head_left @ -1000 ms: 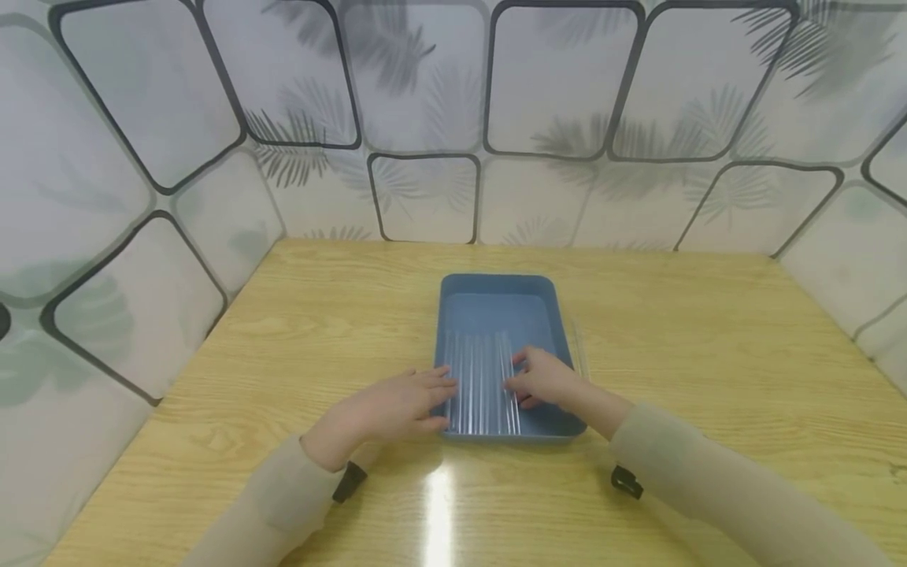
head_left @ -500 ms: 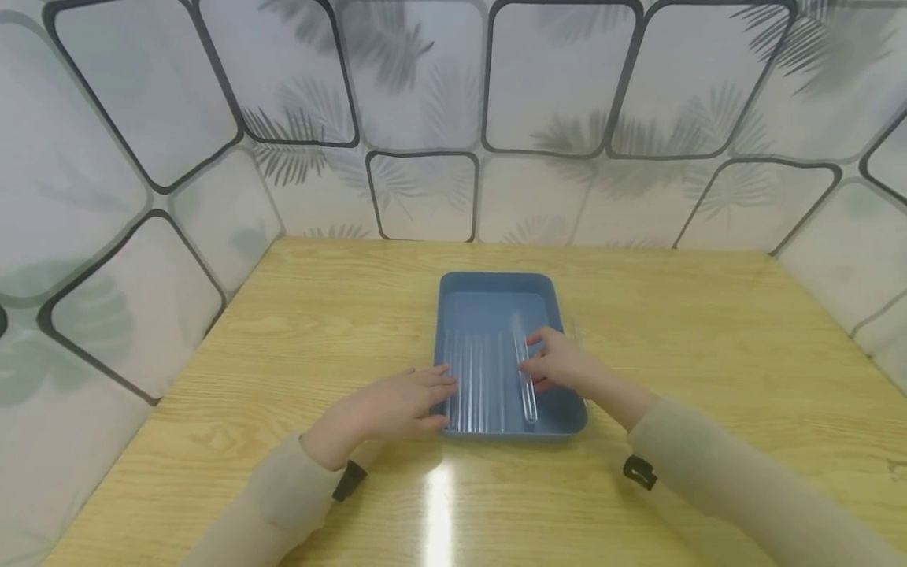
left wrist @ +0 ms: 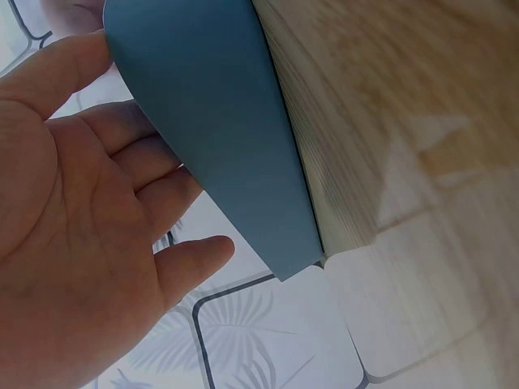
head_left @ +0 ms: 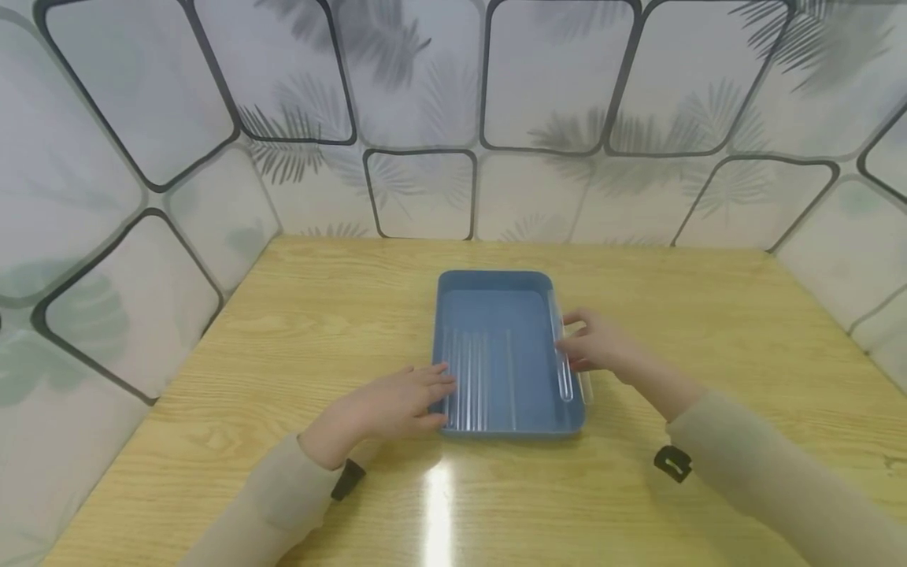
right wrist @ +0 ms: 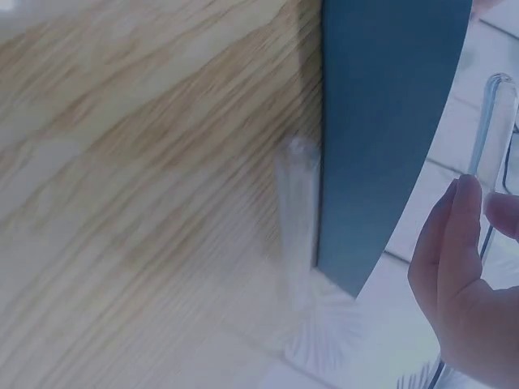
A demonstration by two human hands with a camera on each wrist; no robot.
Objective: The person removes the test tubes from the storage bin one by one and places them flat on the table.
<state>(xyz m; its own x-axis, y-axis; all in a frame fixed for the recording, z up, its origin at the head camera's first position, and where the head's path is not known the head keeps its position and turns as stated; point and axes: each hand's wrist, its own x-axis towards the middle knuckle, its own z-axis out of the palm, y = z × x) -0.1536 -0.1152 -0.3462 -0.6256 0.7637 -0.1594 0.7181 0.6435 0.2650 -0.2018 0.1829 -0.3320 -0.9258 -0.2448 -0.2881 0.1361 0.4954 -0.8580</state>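
A blue tray (head_left: 506, 315) is set on the table (head_left: 340, 315). The left hand (head_left: 400, 402) is placed at its left rim, fingers spread. By the right hand (head_left: 598, 346), a clear tube (head_left: 564, 383) is pinched over its right rim. Other tubes (head_left: 471, 386) are lined up inside; a loose tube (right wrist: 298, 215) is seen just outside its right wall.

The left arm (head_left: 262, 500) and right arm (head_left: 782, 480) reach forward, angled inward toward each other. The left hand (head_left: 404, 400) turns inward at the wrist (head_left: 327, 441), fingers loosely extended, thumb apart. The right hand (head_left: 605, 344) points leftward, thumb and fingertips drawn together in a pinch.
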